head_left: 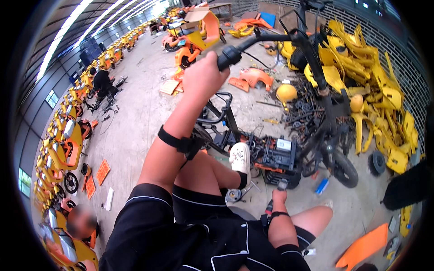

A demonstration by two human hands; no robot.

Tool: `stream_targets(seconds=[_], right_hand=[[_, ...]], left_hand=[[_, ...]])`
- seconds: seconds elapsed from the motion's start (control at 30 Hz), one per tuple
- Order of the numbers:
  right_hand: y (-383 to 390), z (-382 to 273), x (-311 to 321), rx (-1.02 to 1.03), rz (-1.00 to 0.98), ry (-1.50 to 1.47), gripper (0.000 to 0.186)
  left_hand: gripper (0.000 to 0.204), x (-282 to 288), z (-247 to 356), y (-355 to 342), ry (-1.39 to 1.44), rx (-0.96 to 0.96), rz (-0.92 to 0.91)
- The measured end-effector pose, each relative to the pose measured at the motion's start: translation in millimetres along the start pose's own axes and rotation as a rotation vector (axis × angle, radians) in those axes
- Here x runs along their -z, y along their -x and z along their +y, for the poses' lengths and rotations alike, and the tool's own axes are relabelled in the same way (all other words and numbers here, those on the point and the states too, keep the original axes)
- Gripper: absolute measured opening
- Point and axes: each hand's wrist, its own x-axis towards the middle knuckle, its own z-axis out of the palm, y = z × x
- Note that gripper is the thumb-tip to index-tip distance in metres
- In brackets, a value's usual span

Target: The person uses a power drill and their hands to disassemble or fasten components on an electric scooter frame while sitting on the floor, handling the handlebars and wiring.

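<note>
My left hand is closed around the black handlebar grip of a stripped electric scooter. That arm reaches up and forward. Down beside the scooter's lower body, my right hand is closed on what looks like a power driver, red and black with a grey head. The head points at the scooter's underside; whether it touches cannot be made out. Above it sits an open black housing with exposed wiring and a white label. My white shoe is next to the frame.
Yellow body panels are heaped along the brick wall, with dark metal parts beside them. An orange panel and a blue container lie on the floor. A person crouches far left near rows of yellow scooters; another person is lower left.
</note>
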Motion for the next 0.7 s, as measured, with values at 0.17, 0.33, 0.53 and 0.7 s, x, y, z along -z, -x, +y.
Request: stream_targets(seconds=[0.17,0.33,0.53,0.7], right_hand=[[10,-7,-20,-0.027,-0.062,0.01,0.037],[-29,12,-49,-0.059,-0.014,-0.108,0.027],[-6,-1,-52,-0.084,0.039,-0.074,0.03],[-22,-2,-47,-0.082,0.082,0.029,0.027]], left_hand=[[0.039,13,-17,5,-0.042,0.017,-0.013],[0.033,14,-9,4,-0.04,-0.012,-0.025],[0.032,9,-15,5,-0.009,-0.003,-0.038],[0.028,2,-8,6,0.003,-0.062,0.089]])
